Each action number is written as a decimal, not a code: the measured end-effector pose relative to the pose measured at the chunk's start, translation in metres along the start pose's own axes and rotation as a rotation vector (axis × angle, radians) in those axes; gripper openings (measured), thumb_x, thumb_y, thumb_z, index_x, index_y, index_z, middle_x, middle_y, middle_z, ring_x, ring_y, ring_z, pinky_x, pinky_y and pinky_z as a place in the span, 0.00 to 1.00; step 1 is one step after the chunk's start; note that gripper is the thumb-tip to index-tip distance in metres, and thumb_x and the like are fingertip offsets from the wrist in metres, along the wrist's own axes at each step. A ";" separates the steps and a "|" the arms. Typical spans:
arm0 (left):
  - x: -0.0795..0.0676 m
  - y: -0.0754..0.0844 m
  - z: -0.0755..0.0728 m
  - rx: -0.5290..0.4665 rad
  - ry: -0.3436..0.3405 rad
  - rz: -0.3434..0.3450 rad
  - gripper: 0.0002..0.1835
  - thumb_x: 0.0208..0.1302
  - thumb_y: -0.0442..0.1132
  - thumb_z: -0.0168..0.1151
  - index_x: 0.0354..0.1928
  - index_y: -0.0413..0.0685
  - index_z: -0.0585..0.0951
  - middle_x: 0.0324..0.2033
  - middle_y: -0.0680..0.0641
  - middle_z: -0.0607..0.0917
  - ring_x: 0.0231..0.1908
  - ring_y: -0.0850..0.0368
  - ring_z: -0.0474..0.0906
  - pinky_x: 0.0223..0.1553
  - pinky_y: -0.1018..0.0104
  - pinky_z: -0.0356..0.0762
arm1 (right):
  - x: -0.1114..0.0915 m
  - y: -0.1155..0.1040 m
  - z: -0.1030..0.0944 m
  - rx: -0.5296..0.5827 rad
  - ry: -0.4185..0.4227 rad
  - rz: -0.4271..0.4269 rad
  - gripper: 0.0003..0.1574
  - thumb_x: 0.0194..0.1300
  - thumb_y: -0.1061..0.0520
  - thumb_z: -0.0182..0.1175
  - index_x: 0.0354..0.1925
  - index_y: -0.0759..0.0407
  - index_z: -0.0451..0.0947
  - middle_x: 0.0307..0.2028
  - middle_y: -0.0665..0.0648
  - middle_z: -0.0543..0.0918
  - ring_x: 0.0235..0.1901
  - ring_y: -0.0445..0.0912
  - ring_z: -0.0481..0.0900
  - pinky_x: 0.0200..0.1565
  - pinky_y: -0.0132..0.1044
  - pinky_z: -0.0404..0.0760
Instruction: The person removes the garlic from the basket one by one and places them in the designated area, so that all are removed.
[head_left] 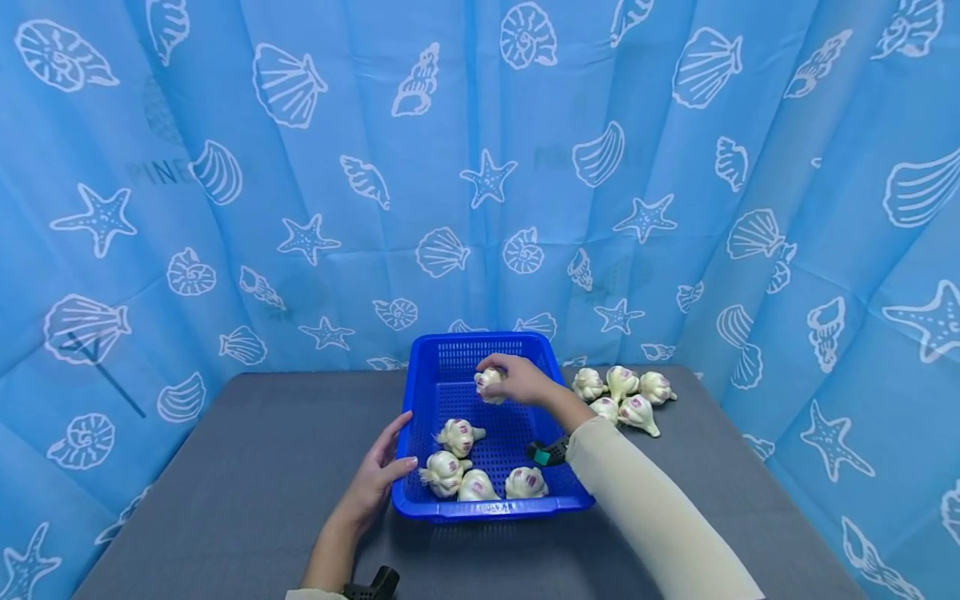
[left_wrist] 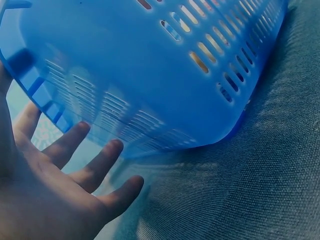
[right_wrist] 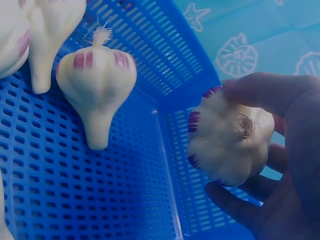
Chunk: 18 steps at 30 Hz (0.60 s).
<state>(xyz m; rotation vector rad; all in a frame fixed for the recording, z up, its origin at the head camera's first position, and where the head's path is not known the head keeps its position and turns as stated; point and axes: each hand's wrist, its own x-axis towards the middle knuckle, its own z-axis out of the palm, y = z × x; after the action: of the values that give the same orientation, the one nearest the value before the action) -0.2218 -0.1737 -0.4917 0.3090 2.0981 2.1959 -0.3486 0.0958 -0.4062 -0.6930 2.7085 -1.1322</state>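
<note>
A blue plastic basket point(head_left: 487, 507) with slotted walls sits on the table, several garlic bulbs lying at its near end, one of them the bulb point(head_left: 527, 482) at the near right. Over the far part of the basket my right hand point(head_left: 517, 379) holds a garlic bulb point(right_wrist: 230, 137) between thumb and fingers, its root end toward the right wrist camera. My left hand point(head_left: 375, 475) rests at the basket's left rim, thumb over the edge. In the left wrist view the fingers point(left_wrist: 102, 162) are spread and fairly straight beside the outer wall; the thumb is mostly hidden.
Right of the basket, several more garlic bulbs point(head_left: 622, 382) lie grouped on the grey tabletop point(head_left: 285, 467). Behind the table hangs a blue curtain point(head_left: 480, 208) with white shell and starfish prints. Black bands are on both wrists.
</note>
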 end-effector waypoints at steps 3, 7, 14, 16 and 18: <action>0.000 0.000 0.000 0.001 0.003 -0.001 0.35 0.67 0.39 0.58 0.73 0.65 0.59 0.73 0.40 0.55 0.68 0.35 0.56 0.62 0.36 0.61 | -0.004 0.000 -0.007 0.008 0.010 -0.003 0.21 0.60 0.52 0.68 0.52 0.53 0.79 0.41 0.54 0.80 0.37 0.47 0.78 0.37 0.41 0.79; 0.000 0.000 0.000 0.001 0.008 -0.002 0.35 0.67 0.39 0.58 0.73 0.65 0.59 0.73 0.40 0.56 0.68 0.35 0.57 0.61 0.36 0.61 | -0.010 0.002 -0.016 0.034 0.035 -0.029 0.21 0.60 0.54 0.67 0.52 0.55 0.79 0.43 0.56 0.80 0.38 0.47 0.79 0.37 0.40 0.79; -0.001 0.001 0.001 0.013 0.014 -0.002 0.36 0.67 0.39 0.58 0.74 0.64 0.59 0.73 0.39 0.55 0.69 0.35 0.55 0.62 0.35 0.59 | -0.022 0.009 -0.031 0.054 0.130 -0.106 0.26 0.57 0.59 0.67 0.54 0.61 0.77 0.47 0.60 0.79 0.39 0.48 0.78 0.38 0.38 0.78; -0.001 0.001 0.001 0.013 0.013 -0.003 0.36 0.66 0.39 0.59 0.74 0.64 0.59 0.73 0.39 0.55 0.69 0.35 0.55 0.62 0.35 0.59 | -0.026 0.011 -0.035 0.074 0.161 -0.127 0.26 0.56 0.60 0.68 0.53 0.63 0.76 0.47 0.62 0.79 0.38 0.49 0.78 0.38 0.37 0.79; -0.001 0.001 0.001 0.015 0.013 -0.002 0.35 0.67 0.39 0.59 0.73 0.64 0.59 0.73 0.39 0.55 0.69 0.35 0.55 0.62 0.35 0.59 | -0.030 0.014 -0.040 0.101 0.185 -0.135 0.25 0.55 0.61 0.68 0.52 0.63 0.76 0.45 0.62 0.79 0.37 0.48 0.78 0.37 0.37 0.79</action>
<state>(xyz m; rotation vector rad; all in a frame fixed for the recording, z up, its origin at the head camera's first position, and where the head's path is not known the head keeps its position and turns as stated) -0.2209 -0.1727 -0.4906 0.2946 2.1215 2.1885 -0.3386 0.1434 -0.3896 -0.8027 2.7646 -1.4200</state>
